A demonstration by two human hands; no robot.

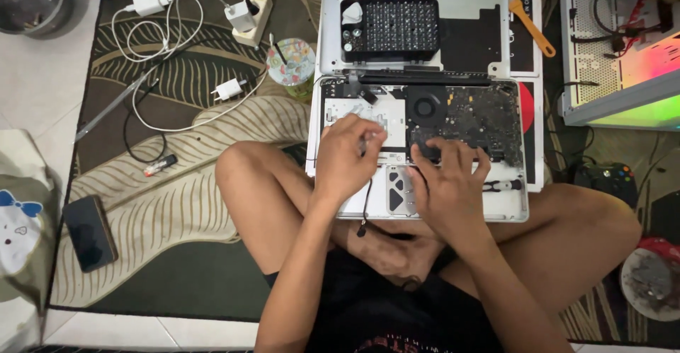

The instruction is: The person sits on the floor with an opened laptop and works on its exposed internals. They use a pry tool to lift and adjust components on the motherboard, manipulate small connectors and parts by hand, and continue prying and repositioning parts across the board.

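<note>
now | left hand (347,156) pinching thin tool | right hand (448,183) flat on laptop (333,105)

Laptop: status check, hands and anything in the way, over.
Left hand pinches a thin tool over the open laptop, grip shut. Right hand spread flat on the board, fingers open. Loose black cable hangs off the front edge.

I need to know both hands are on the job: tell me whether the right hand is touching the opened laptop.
Touching. The head view shows the right hand lying spread on the opened laptop, its fingers pressed on the dark internals.
</note>
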